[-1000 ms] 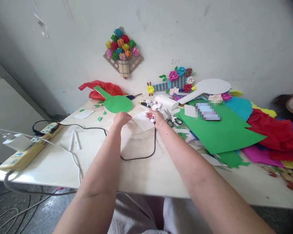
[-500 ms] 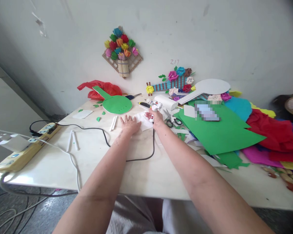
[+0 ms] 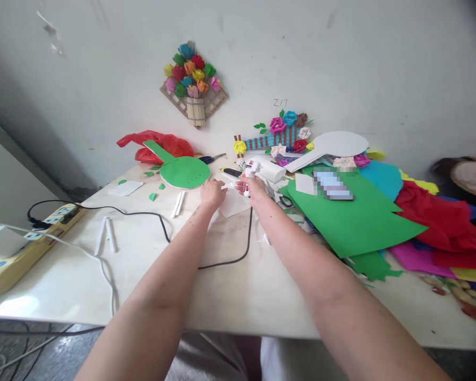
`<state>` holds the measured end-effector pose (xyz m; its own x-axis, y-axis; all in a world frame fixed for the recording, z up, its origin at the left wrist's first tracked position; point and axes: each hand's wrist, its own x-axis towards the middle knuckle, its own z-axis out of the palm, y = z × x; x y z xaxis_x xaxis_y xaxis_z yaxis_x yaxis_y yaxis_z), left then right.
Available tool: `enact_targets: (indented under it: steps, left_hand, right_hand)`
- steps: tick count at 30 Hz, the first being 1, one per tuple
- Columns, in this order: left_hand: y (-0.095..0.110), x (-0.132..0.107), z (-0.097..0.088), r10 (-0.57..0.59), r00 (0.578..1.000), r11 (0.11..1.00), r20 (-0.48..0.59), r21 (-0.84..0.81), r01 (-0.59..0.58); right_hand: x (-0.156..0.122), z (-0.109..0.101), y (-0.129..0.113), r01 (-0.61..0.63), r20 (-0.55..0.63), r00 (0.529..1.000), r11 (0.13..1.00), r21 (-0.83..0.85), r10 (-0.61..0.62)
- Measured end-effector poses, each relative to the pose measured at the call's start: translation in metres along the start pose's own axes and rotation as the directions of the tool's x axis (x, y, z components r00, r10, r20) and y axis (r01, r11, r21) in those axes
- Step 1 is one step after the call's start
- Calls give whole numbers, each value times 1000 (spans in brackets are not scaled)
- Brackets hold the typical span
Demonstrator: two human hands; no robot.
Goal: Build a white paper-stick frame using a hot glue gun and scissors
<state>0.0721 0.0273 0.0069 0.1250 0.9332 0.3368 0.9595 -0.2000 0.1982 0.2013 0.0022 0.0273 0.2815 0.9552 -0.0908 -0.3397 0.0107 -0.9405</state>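
My right hand [image 3: 254, 186] is closed round a small white glue gun [image 3: 252, 169], held just above the table beyond a white paper sheet [image 3: 232, 205]. The gun's black cord [image 3: 238, 254] loops back across the tabletop. My left hand [image 3: 212, 191] is right beside it, fingers pinched on a small white piece [image 3: 223, 186] that points toward the gun. Two white glue sticks [image 3: 177, 203] lie left of that hand. A green paper paddle [image 3: 184, 172] lies just behind it.
A yellow power strip [image 3: 31, 238] with plugs sits at the left edge, and two more white sticks [image 3: 105, 235] lie near it. Scissors [image 3: 287, 201], a big green sheet [image 3: 353, 211] and piled coloured papers [image 3: 440, 222] fill the right. A red bag [image 3: 158, 144] and paper-flower crafts [image 3: 280, 132] line the wall.
My left hand dropped two white sticks by the paddle, pressed flat on the white sheet, then lifted and closed in toward the glue gun. The right hand raised the gun slightly.
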Motion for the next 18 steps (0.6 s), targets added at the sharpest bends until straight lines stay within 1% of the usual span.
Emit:
enact_targets:
  steps: [3,5,7,9,14,16,18]
  left_hand:
    - [-1,10,13,-35,998,999,43,-36,36]
    - [-3,15,20,-69,997,997,35,-35,70]
    - [-4,17,24,-65,998,998,17,-24,65]
    - [-5,18,26,-39,999,999,-6,-6,38]
    - [-4,16,25,-43,998,999,-47,-18,43]
    - [-4,16,25,-68,997,997,-49,-27,66]
    - [-6,18,24,-118,992,992,-49,-59,116]
  right_hand:
    - [4,-3,-3,6,7,1000,1000,14,-6]
    - [5,-6,-6,11,12,1000,1000,17,-11]
    - [6,-9,-9,11,15,1000,1000,23,-11]
    - [6,-12,-11,10,10,1000,999,36,-10]
    - [7,-18,-12,11,-15,1000,999,49,-10]
    - [8,-21,-14,17,-15,1000,998,60,-16]
    - [10,-25,-17,30,-14,999,997,73,-29]
